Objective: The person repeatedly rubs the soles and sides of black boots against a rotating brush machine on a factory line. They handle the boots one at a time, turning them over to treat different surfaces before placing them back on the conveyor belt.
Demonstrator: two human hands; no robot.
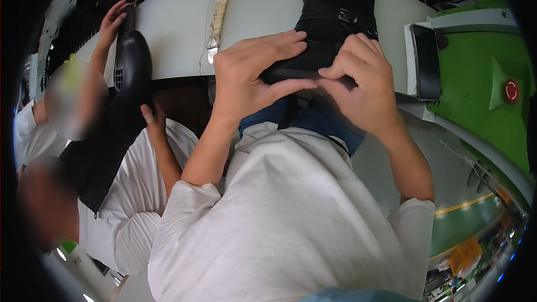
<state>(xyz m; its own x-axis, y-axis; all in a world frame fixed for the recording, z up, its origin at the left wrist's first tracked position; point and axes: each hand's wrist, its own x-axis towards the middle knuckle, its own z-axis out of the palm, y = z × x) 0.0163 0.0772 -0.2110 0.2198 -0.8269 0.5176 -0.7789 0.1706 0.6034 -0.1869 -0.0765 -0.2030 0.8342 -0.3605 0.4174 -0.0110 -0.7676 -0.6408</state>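
A black boot (pixel 330 36) with a strap and small metal buckle lies on the white table, its shaft reaching away from me. My left hand (pixel 254 70) grips its near end from the left, with the fingers over the top and the thumb stretched along the near edge. On the right, my right hand (pixel 361 75) has curled fingers, thumb and forefinger closing on that edge beside the left thumb. Whether a small piece is pinched there is hidden. Left of the boot lies a short blade tool (pixel 218 19) with a wrapped, pale handle and a loose thread.
At the left, another person in a white shirt (pixel 134 218) holds a black boot (pixel 134 64) in two hands. A dark phone (pixel 427 62) sits by the table's right end. Beyond it stands a green machine (pixel 475 67) with a red stop button (pixel 511 90).
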